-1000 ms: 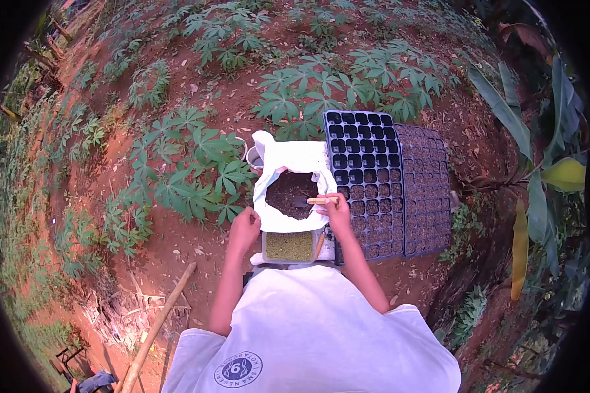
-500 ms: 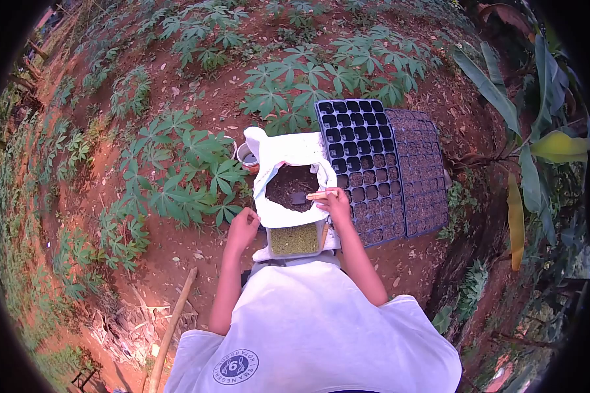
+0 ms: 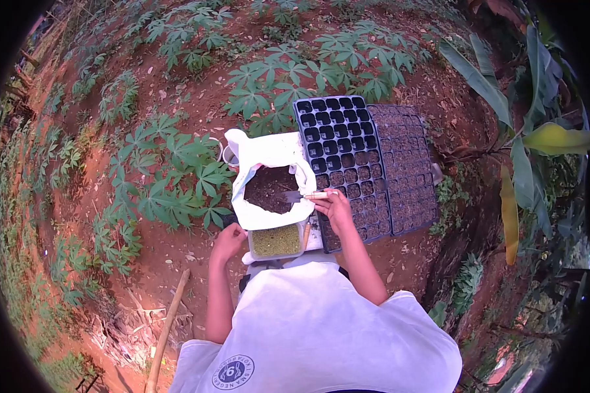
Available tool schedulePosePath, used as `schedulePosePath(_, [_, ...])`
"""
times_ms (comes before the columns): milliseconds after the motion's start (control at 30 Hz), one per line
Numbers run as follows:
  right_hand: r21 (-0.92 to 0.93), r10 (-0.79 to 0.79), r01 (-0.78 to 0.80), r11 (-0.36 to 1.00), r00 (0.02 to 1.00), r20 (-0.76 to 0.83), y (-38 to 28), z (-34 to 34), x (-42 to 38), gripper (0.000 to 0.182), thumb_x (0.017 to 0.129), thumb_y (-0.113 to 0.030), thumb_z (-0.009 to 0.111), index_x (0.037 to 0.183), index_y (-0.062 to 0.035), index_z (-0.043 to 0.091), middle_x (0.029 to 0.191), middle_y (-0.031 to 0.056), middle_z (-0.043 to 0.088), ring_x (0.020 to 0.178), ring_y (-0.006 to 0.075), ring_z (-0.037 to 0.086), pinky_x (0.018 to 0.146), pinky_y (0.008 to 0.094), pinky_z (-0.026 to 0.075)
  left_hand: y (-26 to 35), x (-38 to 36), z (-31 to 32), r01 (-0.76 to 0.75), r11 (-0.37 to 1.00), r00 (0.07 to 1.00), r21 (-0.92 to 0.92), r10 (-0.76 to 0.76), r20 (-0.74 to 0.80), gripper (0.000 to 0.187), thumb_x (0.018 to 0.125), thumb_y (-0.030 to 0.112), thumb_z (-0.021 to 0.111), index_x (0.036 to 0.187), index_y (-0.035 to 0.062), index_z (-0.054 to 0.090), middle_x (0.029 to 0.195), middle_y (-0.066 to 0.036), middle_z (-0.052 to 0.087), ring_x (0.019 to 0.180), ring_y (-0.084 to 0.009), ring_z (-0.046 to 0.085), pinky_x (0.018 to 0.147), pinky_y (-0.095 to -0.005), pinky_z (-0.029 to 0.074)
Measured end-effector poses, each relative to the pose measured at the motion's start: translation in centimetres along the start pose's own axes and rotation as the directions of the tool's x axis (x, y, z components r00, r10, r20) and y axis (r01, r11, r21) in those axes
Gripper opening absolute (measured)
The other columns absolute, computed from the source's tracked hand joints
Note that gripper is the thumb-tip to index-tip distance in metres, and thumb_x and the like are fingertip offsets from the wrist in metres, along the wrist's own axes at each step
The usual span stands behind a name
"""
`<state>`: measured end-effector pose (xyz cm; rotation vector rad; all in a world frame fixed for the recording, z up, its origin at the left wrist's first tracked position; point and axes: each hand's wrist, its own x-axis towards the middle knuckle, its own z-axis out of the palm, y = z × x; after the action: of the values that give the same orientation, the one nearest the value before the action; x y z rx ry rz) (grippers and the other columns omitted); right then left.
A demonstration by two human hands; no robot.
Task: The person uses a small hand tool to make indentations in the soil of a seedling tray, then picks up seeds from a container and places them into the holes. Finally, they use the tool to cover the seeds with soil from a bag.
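A white sack (image 3: 246, 213) lies open with dark soil (image 3: 267, 190) inside. My right hand (image 3: 335, 208) grips the light wooden handle of a small trowel (image 3: 294, 196), whose metal blade is over the soil. At the sack's lower left edge is my left hand (image 3: 229, 241), its fingers bent close together; whether they pinch the rim is too small to tell. Below the sack sits a clear container (image 3: 276, 242) of yellow-green grains. To the right, a black seedling tray (image 3: 337, 141) has empty cells at its top and soil-filled cells lower down.
A second tray (image 3: 408, 170), filled with soil, adjoins the first on the right. A white cup (image 3: 230, 156) stands left of the sack. Leafy plants (image 3: 170, 187) grow on the left and beyond, banana leaves (image 3: 482, 85) on the right. A long stick (image 3: 168, 327) lies at lower left.
The view has shifted, so the sack and trays appear further left. The trowel's blade shows more clearly over the soil. My left hand sits slightly lower against the sack.
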<state>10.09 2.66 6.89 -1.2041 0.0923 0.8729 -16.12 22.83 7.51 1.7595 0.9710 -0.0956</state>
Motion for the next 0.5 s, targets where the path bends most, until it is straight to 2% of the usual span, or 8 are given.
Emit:
schedulePosePath(167, [0.114,-0.070,0.064,0.991,0.996,0.049,-4.2,-3.7,-0.1,0.021,0.097,-0.018,0.042,0.109,-0.0023,0.048,0.111,0.0227,0.059,0.097,0.0311,0.064,0.075,0.0336,0.056,0.3,-1.1,3.0,0.103,0.993,0.985,-0.054,-0.095,0.141,0.020,0.083,0.019,0.064,0.090,0.0004,0.061,0.077,-0.006,0.062,0.070,-0.0132,0.056,0.065,-0.0299,0.045])
schedulePosePath(267, [0.105,-0.140,0.139,0.985,0.990,0.000,-7.0,-7.1,0.5,0.021,0.097,-0.018,0.042,0.109,-0.0022,0.049,0.110,0.0221,0.060,0.098,0.0313,0.064,0.074,0.0330,0.057,1.3,-1.6,5.3,0.118,0.993,0.985,-0.026,-0.113,0.131,0.020,0.082,0.019,0.066,0.090,0.0005,0.062,0.077,-0.005,0.061,0.069,-0.0124,0.054,0.064,-0.0294,0.045])
schedulePosePath(300, [0.118,-0.155,0.157,0.981,0.988,-0.023,-7.8,-8.4,0.9,0.021,0.097,-0.019,0.043,0.109,-0.0018,0.049,0.110,0.0217,0.060,0.098,0.0313,0.064,0.072,0.0321,0.057,2.0,-1.8,6.1,0.135,0.989,0.982,-0.062,-0.125,0.142,0.023,0.082,0.019,0.067,0.094,-0.0001,0.061,0.080,-0.008,0.063,0.075,-0.0160,0.058,0.070,-0.0305,0.047])
schedulePosePath(333, [0.125,-0.158,0.160,0.979,0.987,-0.026,-8.7,-9.6,1.4,0.021,0.097,-0.019,0.043,0.109,-0.0018,0.049,0.110,0.0217,0.060,0.098,0.0313,0.064,0.072,0.0321,0.057,2.6,-1.8,7.3,0.132,0.990,0.982,-0.055,-0.123,0.143,0.023,0.082,0.019,0.067,0.094,-0.0001,0.061,0.080,-0.008,0.063,0.075,-0.0160,0.058,0.070,-0.0305,0.047])
schedulePosePath(400, [0.074,-0.210,0.218,0.973,0.972,-0.100,-10.1,-11.7,2.3,0.021,0.097,-0.019,0.044,0.109,-0.0013,0.048,0.109,0.0214,0.060,0.096,0.0312,0.064,0.071,0.0314,0.057,3.1,-1.7,9.6,0.066,0.998,0.998,-0.021,-0.066,-0.008,0.029,0.082,0.018,0.066,0.102,-0.0014,0.059,0.093,-0.014,0.063,0.090,-0.0229,0.061,0.081,-0.0334,0.048])
schedulePosePath(433, [0.060,-0.232,0.239,0.969,0.966,-0.111,-10.6,-12.7,2.8,0.021,0.097,-0.018,0.044,0.109,-0.0015,0.048,0.108,0.0201,0.061,0.096,0.0299,0.065,0.070,0.0304,0.057,2.6,-1.1,10.6,0.053,0.994,0.999,0.098,-0.053,-0.003,0.038,0.080,0.017,0.066,0.111,-0.0020,0.055,0.112,-0.022,0.058,0.107,-0.0324,0.056,0.092,-0.0383,0.044])
schedulePosePath(467, [0.068,-0.232,0.241,0.968,0.966,-0.114,-11.1,-13.2,3.4,0.021,0.097,-0.018,0.044,0.109,-0.0015,0.048,0.108,0.0201,0.061,0.096,0.0299,0.065,0.070,0.0304,0.057,3.4,-1.1,11.2,0.051,0.993,0.999,0.106,-0.051,-0.003,0.038,0.080,0.017,0.066,0.111,-0.0020,0.055,0.112,-0.022,0.058,0.107,-0.0324,0.056,0.092,-0.0383,0.044])
schedulePosePath(500, [0.000,-0.250,0.253,0.968,0.957,-0.144,-11.5,-13.5,4.1,0.021,0.097,-0.018,0.045,0.110,-0.0019,0.048,0.108,0.0190,0.061,0.095,0.0290,0.065,0.069,0.0298,0.057,4.3,-1.1,12.0,0.053,0.980,0.998,0.194,-0.049,-0.025,0.045,0.079,0.017,0.067,0.117,-0.0014,0.052,0.121,-0.023,0.052,0.113,-0.0352,0.052,0.095,-0.0397,0.042])
